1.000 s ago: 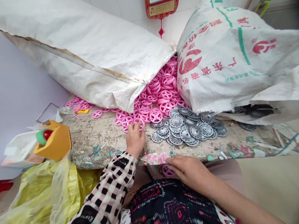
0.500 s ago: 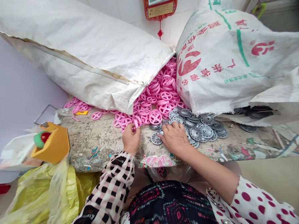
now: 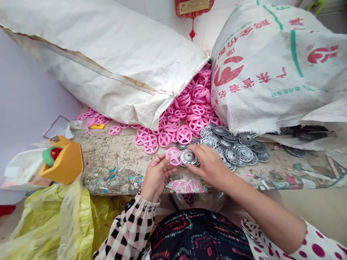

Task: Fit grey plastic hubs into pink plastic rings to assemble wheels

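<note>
My left hand (image 3: pixel 156 177) pinches a pink plastic wheel (image 3: pixel 173 156) with several spokes, holding it up by its rim. My right hand (image 3: pixel 210 167) grips a grey spoked wheel (image 3: pixel 188 157) by its edge, right beside the pink one. The two wheels are close together, and I cannot tell if they touch. Behind them lies a heap of pink wheels (image 3: pixel 190 109), and a spread of grey wheels (image 3: pixel 234 152) sits just beyond my right hand.
The paint-stained worktop (image 3: pixel 111 160) ends close to my body. Large white woven sacks (image 3: pixel 108 52) (image 3: pixel 274 62) lean over the heaps. An orange holder (image 3: pixel 67 162) and a yellow plastic bag (image 3: pixel 50 229) stand at the left.
My left hand has lifted a pink wheel off the edge of the heap. My right hand has taken a grey wheel and drawn it left, so the two hands are closer.
</note>
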Available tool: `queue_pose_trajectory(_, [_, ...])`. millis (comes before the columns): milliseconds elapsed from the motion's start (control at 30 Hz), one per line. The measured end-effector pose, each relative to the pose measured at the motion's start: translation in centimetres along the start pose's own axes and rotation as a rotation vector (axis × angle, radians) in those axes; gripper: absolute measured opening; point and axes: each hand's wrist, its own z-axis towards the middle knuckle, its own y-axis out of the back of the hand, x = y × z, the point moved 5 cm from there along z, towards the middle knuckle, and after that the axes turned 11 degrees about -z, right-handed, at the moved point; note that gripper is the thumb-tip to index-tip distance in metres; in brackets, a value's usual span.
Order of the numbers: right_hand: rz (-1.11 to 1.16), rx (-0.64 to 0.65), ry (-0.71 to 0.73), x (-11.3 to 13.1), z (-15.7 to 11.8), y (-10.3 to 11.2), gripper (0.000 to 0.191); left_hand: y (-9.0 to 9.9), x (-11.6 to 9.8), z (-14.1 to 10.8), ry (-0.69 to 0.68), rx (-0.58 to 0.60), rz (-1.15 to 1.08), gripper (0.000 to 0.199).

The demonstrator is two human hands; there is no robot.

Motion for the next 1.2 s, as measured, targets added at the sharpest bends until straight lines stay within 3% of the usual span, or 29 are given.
queue_pose_trajectory(133, [0.098, -0.012, 0.131, 1.4, -0.8, 0.0, 0.045, -1.9, 1.8, -1.2, 0.169, 0.16, -0.007, 0.033])
queue_pose_trajectory(233, [0.143, -0.032, 0.124, 1.4, -1.2, -0.1, 0.051, -2.3, 2.3, -1.6, 0.186, 0.202, -0.013, 0.034])
queue_pose_trajectory(367, [0.403, -0.076, -0.033, 0.0, -1.5, 0.6, 0.054, -2.6, 2.1, -2.0, 0.168, 0.312, -0.016, 0.038])
queue_pose_trajectory(467, [0.653, 0.038, -0.179, -0.9, -1.5, 0.4, 0.04, -3.4, 2.0, -2.7, 0.178, 0.412, 0.004, 0.038])
queue_pose_trajectory(567, [0.827, 0.129, -0.233, -0.7, -1.8, -0.1, 0.025, -4.1, 2.2, -3.2, 0.154, 0.464, 0.083, 0.04])
queue_pose_trajectory(767, [0.934, 0.003, -0.407, -0.5, -3.2, -1.8, 0.021, -3.7, 3.0, -3.2, 0.004, 0.361, 0.272, 0.037])
queue_pose_trajectory(900, [0.936, 0.013, -0.377, -0.7, -3.6, -2.5, 0.019, -3.1, 2.8, -3.1, -0.064, 0.319, 0.331, 0.032])
queue_pose_trajectory(967, [0.879, 0.076, -0.32, -0.6, -4.0, -2.3, 0.019, -3.1, 2.5, -3.1, -0.012, 0.413, 0.39, 0.028])
queue_pose_trajectory(1067, [0.653, 0.243, -0.148, 0.4, -5.6, -1.7, 0.019, -2.7, 2.1, -2.7, 0.178, 0.567, 0.531, 0.02])
queue_pose_trajectory(1133, [0.445, 0.342, -0.008, 1.5, -6.9, -1.4, 0.023, -1.7, 1.3, -1.5, 0.156, 0.492, 0.615, 0.02])
queue_pose_trajectory(1200, [0.278, 0.382, 0.078, 2.2, -7.7, -1.2, 0.025, -0.5, 0.0, 0.2, -0.052, 0.32, 0.707, 0.019])
